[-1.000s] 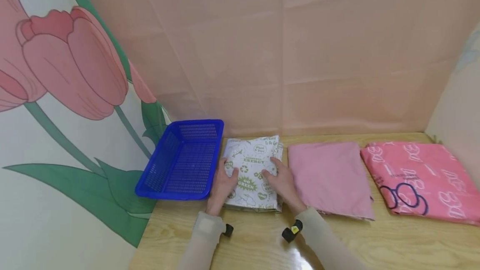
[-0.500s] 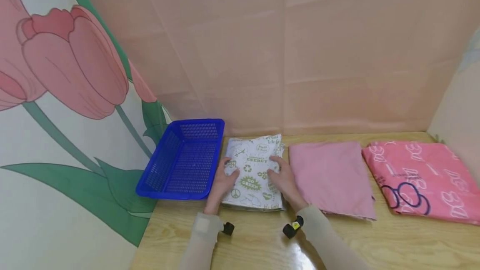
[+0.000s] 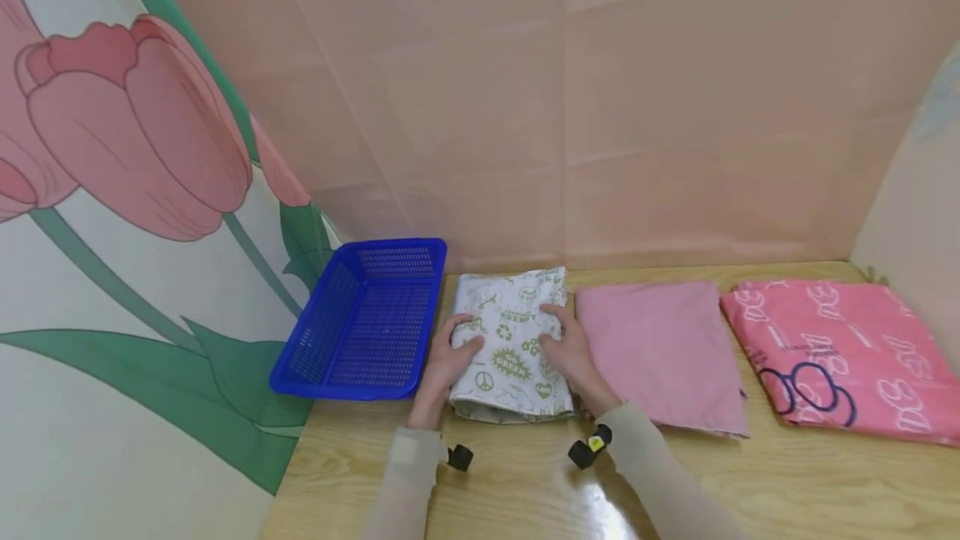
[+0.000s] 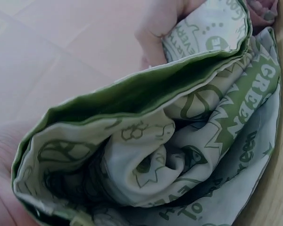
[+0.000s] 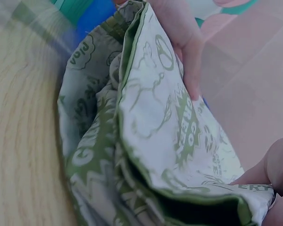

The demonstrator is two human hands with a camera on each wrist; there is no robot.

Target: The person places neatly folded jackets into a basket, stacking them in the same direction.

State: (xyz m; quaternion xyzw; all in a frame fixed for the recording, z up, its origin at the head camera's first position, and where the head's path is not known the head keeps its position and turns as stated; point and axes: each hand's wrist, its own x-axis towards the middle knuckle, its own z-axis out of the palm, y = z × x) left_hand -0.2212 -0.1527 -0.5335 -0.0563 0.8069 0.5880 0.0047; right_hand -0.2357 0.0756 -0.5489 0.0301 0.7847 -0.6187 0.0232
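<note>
A folded white cloth with green print [image 3: 510, 365] lies on the table, bowed up between two hands. Its layers gape at the front, with a green inner side [image 4: 132, 101] and a rolled inner fold [image 4: 137, 160] in the left wrist view. My left hand [image 3: 447, 361] grips its left edge, thumb on top. At the opposite edge my right hand [image 3: 573, 357] holds the cloth the same way, and the right wrist view shows that thumb pressing the print [image 5: 188, 127] near a corner. Fingers beneath the cloth are hidden.
A blue plastic basket [image 3: 360, 332] stands just left of the left hand. A folded plain pink cloth [image 3: 660, 348] lies right of the printed one, then a folded bright pink cloth with white pattern [image 3: 847, 357]. A wall [image 3: 450, 107] rises behind the wooden table [image 3: 510, 490].
The printed cloth has shifted slightly right and bulged upward, its front layers now parted. Both hands keep their hold on its sides. Basket and pink cloths stay put.
</note>
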